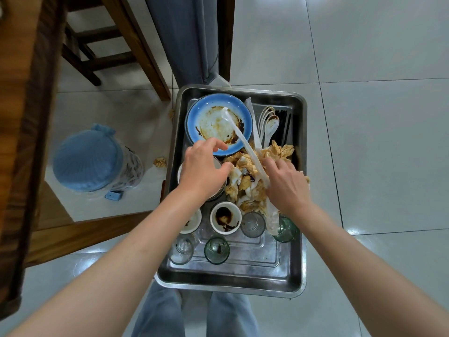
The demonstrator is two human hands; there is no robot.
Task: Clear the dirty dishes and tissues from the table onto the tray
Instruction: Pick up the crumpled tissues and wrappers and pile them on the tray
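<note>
The right hand grips soiled tissues, pressing them into the tray for compact stowage, while the relaxed left hand steadies 1 bowl beside the blue plate.

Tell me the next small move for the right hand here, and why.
Probably lift the right hand clear with the long plastic wrapper it seems to grip and lay it flat on the tissues: the wrapper slants across the blue plate, and the tray already holds bowls and glasses.
</note>
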